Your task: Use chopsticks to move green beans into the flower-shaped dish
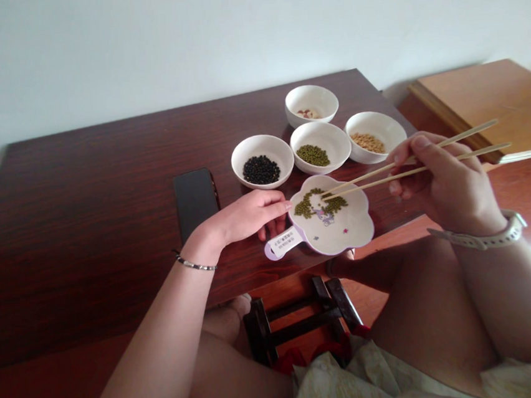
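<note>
My right hand (451, 181) is closed around a pair of wooden chopsticks (371, 182). Their tips reach into a flower-shaped bowl (344, 239) with a purple rim, a cartoon print and a labelled handle. Small green mung beans (338, 204) lie on its upper left part; I cannot tell whether a bean is between the tips. At the bowl's left rim my left hand (258, 215) grips the edge, thumb on top and other fingers partly hidden below. Just behind stands a white bowl (339, 154) of more mung beans (312, 155).
Around it are white bowls of black beans (261, 170), yellowish beans (367, 143) and reddish-white pieces (307, 114). A dark phone (195, 202) lies left on the brown table (83, 210). A black stool (301, 324) is below; a lighter wooden piece (486, 102) stands right.
</note>
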A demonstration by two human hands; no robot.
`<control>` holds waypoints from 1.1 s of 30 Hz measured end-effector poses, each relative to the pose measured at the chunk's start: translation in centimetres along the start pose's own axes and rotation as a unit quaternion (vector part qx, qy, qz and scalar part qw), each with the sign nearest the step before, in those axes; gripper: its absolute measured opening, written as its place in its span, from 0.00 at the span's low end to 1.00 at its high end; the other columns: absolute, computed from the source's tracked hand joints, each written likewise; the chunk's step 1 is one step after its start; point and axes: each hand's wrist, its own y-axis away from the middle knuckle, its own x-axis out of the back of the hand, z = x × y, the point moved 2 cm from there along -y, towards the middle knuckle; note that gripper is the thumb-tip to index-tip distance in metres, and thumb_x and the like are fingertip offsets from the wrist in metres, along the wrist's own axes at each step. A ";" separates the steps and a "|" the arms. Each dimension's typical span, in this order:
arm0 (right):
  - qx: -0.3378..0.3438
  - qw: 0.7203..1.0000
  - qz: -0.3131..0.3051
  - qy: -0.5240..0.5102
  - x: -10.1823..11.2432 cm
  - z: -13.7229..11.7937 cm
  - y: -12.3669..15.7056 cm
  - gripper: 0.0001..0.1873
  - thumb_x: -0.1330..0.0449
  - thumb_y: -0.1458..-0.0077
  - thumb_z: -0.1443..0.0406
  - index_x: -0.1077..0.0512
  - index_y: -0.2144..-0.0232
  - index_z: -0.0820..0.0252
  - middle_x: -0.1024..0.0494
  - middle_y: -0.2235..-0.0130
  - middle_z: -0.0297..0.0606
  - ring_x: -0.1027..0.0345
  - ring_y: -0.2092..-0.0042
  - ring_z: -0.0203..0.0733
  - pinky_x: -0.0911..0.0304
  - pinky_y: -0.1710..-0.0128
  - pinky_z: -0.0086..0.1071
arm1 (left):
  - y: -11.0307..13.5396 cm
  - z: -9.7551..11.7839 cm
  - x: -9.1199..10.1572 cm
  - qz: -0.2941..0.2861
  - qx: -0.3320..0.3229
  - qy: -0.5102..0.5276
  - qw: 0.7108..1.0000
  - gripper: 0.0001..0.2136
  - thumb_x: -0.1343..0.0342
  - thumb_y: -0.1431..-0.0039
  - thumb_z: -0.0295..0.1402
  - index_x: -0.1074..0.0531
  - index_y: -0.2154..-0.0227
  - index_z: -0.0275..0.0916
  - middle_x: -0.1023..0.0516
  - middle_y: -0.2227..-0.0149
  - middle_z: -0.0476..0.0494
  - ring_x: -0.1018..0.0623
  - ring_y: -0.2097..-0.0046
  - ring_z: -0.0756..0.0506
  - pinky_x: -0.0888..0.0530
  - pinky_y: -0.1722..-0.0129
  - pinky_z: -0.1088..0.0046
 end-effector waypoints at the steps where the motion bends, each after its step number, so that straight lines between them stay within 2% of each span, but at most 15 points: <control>1: -0.001 1.000 -0.001 0.004 0.0 -0.1 0.0 0.24 0.16 0.29 0.47 0.15 0.69 0.54 0.20 0.70 0.37 0.27 0.76 0.37 0.35 0.80 0.27 | 0.0 -0.1 0.0 0.000 0.000 -0.001 1.000 0.24 0.32 0.12 0.57 0.21 0.57 0.40 0.15 0.62 0.46 0.19 0.65 0.48 0.19 0.66 0.72; 5: -0.007 1.000 -0.005 0.009 0.1 -0.1 0.1 0.24 0.17 0.28 0.47 0.15 0.69 0.54 0.19 0.69 0.38 0.26 0.75 0.38 0.31 0.78 0.28 | -0.1 -0.2 0.0 0.001 0.003 -0.004 1.000 0.25 0.33 0.12 0.58 0.21 0.57 0.40 0.15 0.61 0.46 0.19 0.65 0.48 0.19 0.66 0.72; 14: 0.006 1.000 -0.017 0.015 0.1 -0.1 0.3 0.25 0.15 0.29 0.44 0.14 0.69 0.52 0.20 0.68 0.37 0.25 0.73 0.39 0.31 0.77 0.30 | -0.1 -0.3 0.0 -0.003 -0.003 -0.003 1.000 0.24 0.33 0.11 0.57 0.21 0.57 0.40 0.14 0.61 0.46 0.17 0.64 0.47 0.19 0.66 0.72; 20: 0.040 0.999 0.000 -0.008 0.1 0.1 -0.1 0.25 0.16 0.30 0.45 0.15 0.69 0.52 0.18 0.64 0.40 0.28 0.74 0.39 0.41 0.81 0.34 | -0.1 -0.1 0.0 -0.003 -0.002 -0.004 1.000 0.25 0.32 0.12 0.57 0.21 0.58 0.40 0.14 0.62 0.46 0.19 0.65 0.48 0.19 0.67 0.72; 25: 0.110 0.992 0.047 -0.047 0.8 0.6 -1.0 0.24 0.16 0.30 0.47 0.16 0.70 0.52 0.20 0.64 0.41 0.29 0.75 0.41 0.40 0.82 0.36 | 0.0 0.0 -0.1 0.001 -0.002 -0.004 1.000 0.25 0.32 0.13 0.58 0.22 0.58 0.40 0.14 0.62 0.46 0.18 0.65 0.47 0.19 0.67 0.72; 29: 0.157 0.982 0.088 -0.065 1.5 1.3 -2.1 0.23 0.19 0.30 0.49 0.19 0.71 0.51 0.22 0.66 0.40 0.31 0.75 0.41 0.49 0.82 0.33 | 0.0 -0.1 -0.1 -0.001 -0.009 -0.003 1.000 0.25 0.32 0.13 0.58 0.21 0.58 0.40 0.14 0.62 0.46 0.18 0.64 0.47 0.19 0.66 0.72; 33: 0.165 0.979 0.093 -0.075 1.7 1.5 -2.5 0.22 0.21 0.30 0.48 0.19 0.71 0.50 0.23 0.67 0.39 0.32 0.75 0.41 0.49 0.81 0.34 | -0.1 -0.1 0.0 -0.001 -0.004 -0.007 1.000 0.25 0.32 0.13 0.58 0.21 0.58 0.40 0.14 0.61 0.45 0.17 0.64 0.47 0.19 0.66 0.71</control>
